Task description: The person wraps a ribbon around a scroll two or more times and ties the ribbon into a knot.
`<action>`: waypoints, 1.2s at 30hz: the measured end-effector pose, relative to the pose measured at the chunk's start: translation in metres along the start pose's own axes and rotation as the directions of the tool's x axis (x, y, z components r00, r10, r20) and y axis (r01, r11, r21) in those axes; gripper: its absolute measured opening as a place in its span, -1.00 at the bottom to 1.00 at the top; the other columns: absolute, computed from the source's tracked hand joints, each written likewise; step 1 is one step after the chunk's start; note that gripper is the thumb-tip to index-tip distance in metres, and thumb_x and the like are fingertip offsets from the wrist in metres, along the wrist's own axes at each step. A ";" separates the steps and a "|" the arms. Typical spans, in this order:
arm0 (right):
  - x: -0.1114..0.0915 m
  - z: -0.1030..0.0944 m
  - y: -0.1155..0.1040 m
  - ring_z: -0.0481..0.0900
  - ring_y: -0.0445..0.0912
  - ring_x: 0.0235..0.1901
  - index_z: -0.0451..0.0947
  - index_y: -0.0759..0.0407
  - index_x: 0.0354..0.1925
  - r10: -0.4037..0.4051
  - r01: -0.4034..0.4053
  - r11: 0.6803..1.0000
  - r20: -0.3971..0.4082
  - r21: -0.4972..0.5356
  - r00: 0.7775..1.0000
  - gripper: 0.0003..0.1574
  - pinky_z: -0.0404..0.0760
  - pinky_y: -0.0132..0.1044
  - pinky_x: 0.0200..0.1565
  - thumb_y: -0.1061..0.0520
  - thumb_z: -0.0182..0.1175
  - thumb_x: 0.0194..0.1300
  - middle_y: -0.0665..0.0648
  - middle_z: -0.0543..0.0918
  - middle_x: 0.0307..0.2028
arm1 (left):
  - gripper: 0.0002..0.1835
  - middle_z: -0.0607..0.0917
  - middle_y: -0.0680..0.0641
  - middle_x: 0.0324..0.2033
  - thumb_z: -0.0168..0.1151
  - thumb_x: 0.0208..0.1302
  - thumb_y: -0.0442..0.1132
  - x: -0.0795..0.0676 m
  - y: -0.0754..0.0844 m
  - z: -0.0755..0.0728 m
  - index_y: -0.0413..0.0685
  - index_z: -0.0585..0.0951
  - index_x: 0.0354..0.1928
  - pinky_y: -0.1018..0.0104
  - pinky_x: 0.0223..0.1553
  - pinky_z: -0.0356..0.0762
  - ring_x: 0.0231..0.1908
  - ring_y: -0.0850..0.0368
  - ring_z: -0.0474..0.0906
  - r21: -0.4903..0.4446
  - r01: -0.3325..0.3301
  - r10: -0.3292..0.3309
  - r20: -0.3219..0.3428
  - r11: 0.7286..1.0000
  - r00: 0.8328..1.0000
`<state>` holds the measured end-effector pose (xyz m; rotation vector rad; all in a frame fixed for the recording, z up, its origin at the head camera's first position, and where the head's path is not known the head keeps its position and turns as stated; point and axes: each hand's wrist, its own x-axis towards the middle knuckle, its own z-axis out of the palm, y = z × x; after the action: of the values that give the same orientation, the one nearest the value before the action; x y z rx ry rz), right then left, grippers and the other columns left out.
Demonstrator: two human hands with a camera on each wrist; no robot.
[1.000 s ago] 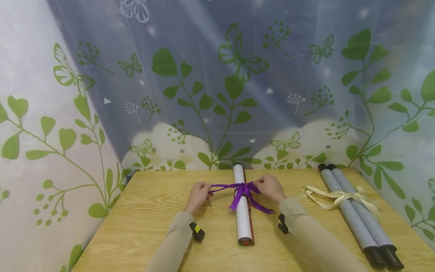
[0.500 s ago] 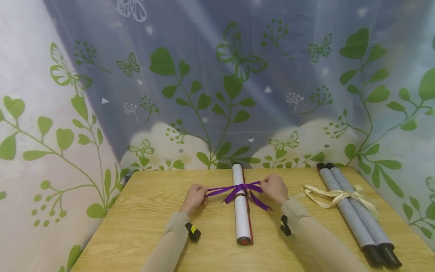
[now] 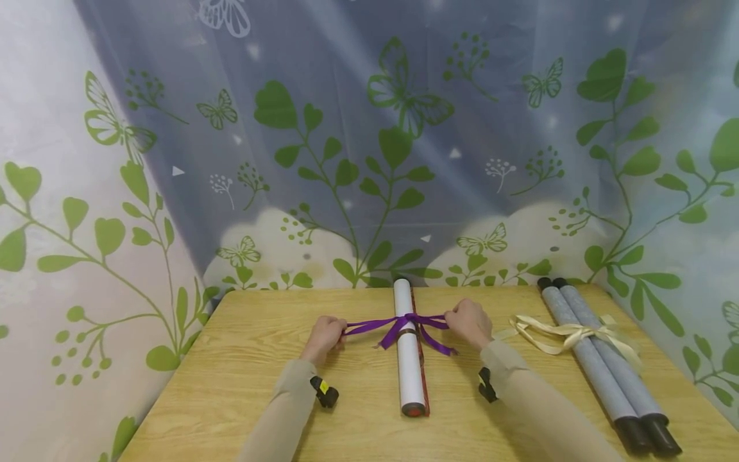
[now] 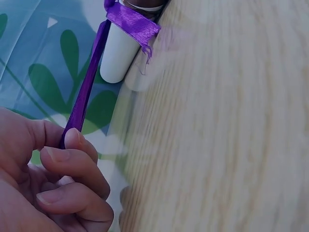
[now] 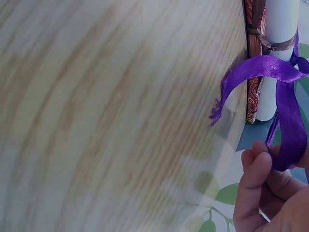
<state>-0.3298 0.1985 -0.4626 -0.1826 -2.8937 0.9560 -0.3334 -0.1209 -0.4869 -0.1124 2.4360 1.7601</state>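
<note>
A white rolled tube (image 3: 411,372) with a dark end cap lies lengthwise on the table, a red patterned strip (image 5: 253,92) along its right side. Round its middle a purple ribbon (image 3: 396,331) is knotted, with two loops drawn out sideways and two frayed tails hanging down. My left hand (image 3: 325,336) pinches the end of the left loop, which is stretched taut in the left wrist view. On the other side my right hand (image 3: 469,323) pinches the right loop between thumb and fingers. A brown band (image 5: 282,44) also circles the tube near the knot.
To the right, two grey tubes (image 3: 606,372) with black ends lie side by side, tied with a cream ribbon (image 3: 554,340). A printed curtain (image 3: 346,160) stands behind the wooden table (image 3: 231,385).
Both hands have moved apart, the left one further left and the right one slightly right. The purple loops are pulled longer and thinner, and the knot looks smaller.
</note>
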 end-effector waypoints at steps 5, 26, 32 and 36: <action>0.000 0.001 -0.001 0.03 -0.21 -0.77 0.18 -0.01 -0.87 0.011 -0.011 1.000 -0.015 -0.004 1.000 -0.50 0.03 -0.37 -0.72 0.09 0.07 0.12 -0.09 0.15 -0.85 | -0.73 0.47 0.04 -0.71 -0.08 0.40 -0.27 0.001 0.002 0.000 -0.22 0.58 -0.37 0.45 -0.70 0.15 -0.72 0.26 0.24 -0.051 0.037 -0.038 -0.018 0.998 0.999; 0.001 0.007 0.008 0.01 -0.22 -0.77 0.16 -0.02 -0.86 -0.015 0.016 0.998 0.009 -0.060 1.000 -0.47 0.05 -0.38 -0.72 0.09 0.10 0.14 -0.10 0.13 -0.85 | -0.80 0.44 0.07 -0.73 -0.03 0.35 -0.27 0.002 0.006 0.000 -0.24 0.55 -0.28 0.46 -0.76 0.17 -0.76 0.29 0.24 -0.174 0.098 -0.107 -0.040 0.980 0.993; 0.004 0.003 0.022 0.18 -0.19 -0.73 0.50 0.14 -0.65 -0.126 0.126 0.992 0.079 0.000 0.989 -0.55 0.16 -0.37 -0.66 0.06 0.06 0.38 -0.04 0.35 -0.74 | -0.74 0.50 0.03 -0.68 0.02 0.42 -0.25 0.004 0.008 -0.003 -0.33 0.60 -0.19 0.44 -0.70 0.25 -0.71 0.25 0.33 -0.134 0.020 -0.027 -0.056 0.991 0.998; 0.007 -0.002 0.024 0.27 -0.16 -0.71 0.63 0.27 -0.41 -0.135 0.127 0.986 0.074 0.109 0.988 -0.60 0.26 -0.34 -0.62 0.07 0.04 0.46 0.05 0.47 -0.68 | -0.72 0.57 -0.05 -0.60 0.06 0.45 -0.25 0.006 0.014 -0.003 -0.38 0.59 -0.08 0.39 -0.60 0.37 -0.65 0.22 0.40 -0.109 -0.055 0.047 -0.075 0.992 0.996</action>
<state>-0.3348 0.2198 -0.4754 0.0549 -2.8752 1.1119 -0.3415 -0.1196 -0.4740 -0.1283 2.4089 1.9468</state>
